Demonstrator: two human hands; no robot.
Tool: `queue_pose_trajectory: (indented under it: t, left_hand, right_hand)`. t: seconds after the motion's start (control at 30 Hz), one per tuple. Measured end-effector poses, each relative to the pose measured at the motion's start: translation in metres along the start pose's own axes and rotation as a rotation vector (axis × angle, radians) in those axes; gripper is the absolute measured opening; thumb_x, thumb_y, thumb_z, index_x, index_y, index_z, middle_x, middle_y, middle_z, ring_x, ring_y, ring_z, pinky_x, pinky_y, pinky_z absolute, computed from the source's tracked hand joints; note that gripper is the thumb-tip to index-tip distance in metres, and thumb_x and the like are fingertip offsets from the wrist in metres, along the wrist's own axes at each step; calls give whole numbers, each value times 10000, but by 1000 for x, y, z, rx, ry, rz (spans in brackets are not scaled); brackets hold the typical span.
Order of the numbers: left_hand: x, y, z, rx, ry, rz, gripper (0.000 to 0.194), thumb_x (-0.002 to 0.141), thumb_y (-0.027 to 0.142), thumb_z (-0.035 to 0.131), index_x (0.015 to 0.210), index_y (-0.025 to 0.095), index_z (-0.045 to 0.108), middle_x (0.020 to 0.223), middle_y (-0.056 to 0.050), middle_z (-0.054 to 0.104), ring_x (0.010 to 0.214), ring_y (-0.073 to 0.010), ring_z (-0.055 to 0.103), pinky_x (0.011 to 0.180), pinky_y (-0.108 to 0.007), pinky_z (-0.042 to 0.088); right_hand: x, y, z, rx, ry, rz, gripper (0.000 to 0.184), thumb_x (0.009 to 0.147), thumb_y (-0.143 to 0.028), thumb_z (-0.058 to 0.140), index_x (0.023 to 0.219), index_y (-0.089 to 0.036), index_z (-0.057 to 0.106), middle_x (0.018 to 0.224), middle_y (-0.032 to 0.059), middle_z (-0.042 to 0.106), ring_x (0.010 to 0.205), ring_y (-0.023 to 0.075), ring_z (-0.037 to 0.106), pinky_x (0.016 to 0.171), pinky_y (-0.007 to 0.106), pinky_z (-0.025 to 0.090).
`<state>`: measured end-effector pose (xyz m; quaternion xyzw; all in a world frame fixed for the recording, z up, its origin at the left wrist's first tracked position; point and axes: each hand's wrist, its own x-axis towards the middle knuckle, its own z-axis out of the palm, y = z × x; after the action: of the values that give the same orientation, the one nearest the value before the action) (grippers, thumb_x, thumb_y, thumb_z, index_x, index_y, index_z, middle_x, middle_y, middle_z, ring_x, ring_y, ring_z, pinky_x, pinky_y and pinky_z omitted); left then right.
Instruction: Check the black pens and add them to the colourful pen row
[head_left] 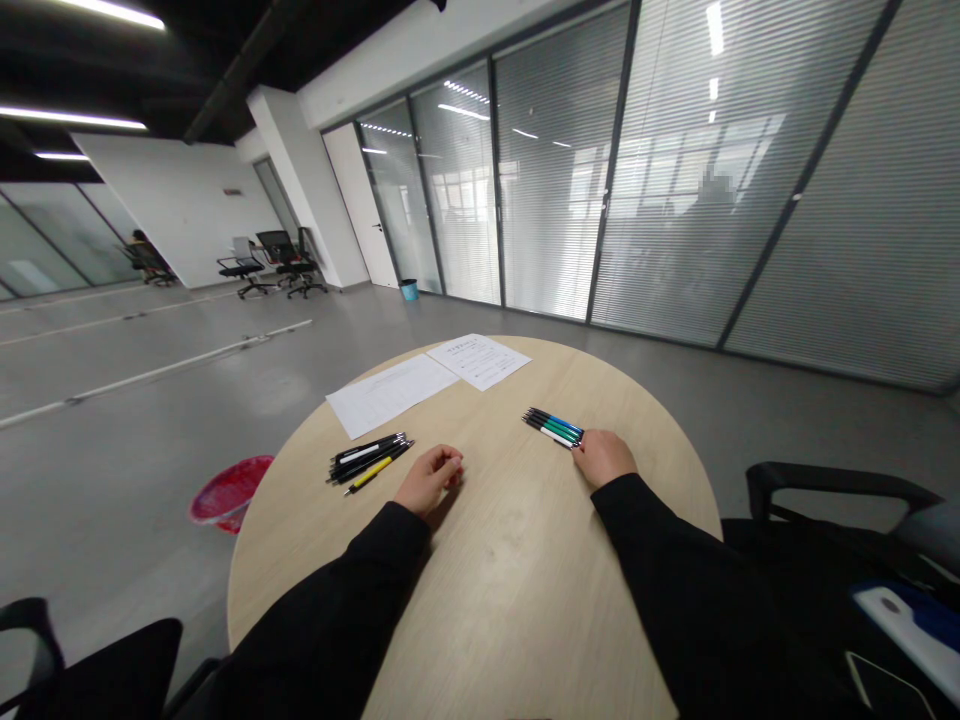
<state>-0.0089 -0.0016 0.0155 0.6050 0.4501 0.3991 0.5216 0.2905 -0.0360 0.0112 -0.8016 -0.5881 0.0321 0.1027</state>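
Note:
On the right half of the round wooden table (510, 560), my right hand (606, 457) is closed at the near ends of a row of pens (553, 427). Blue, green and white barrels with black tips show side by side; my fingertips are partly hidden behind the hand. My left hand (429, 478) rests on the tabletop with its fingers loosely curled in, and nothing shows in it. Just left of it lies a loose bunch of black pens (364, 457), some with white on the barrel. A yellow pen (369, 476) lies along the bunch's near side.
Two printed paper sheets (394, 393) (480, 360) lie at the table's far edge. A red basket (229, 492) stands on the floor to the left. An armchair (840, 485) with phones on it is at the right. Glass partitions with blinds (555, 180) stand beyond.

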Motion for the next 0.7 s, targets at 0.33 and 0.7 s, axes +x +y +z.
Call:
queue_pose_trajectory:
  t: [0.33, 0.7]
  left_hand:
    - [0, 0, 0, 3, -6, 9, 319, 694, 425, 699, 756, 149, 552, 606, 8, 582, 515, -85, 478, 522, -233, 364]
    - [0, -5, -2, 68, -37, 41, 292, 733, 415, 659, 789, 152, 546, 619, 21, 552, 526, -95, 478, 535, -239, 373]
  right_hand:
    - [2, 2, 1, 23, -3, -12, 230, 869, -268, 532, 904, -123, 707, 930, 167, 698, 872, 238, 659, 740, 296, 440]
    - [-1, 2, -3, 15, 22, -5, 240, 869, -322, 540, 907, -131, 680, 947, 157, 680, 872, 233, 639, 712, 288, 419]
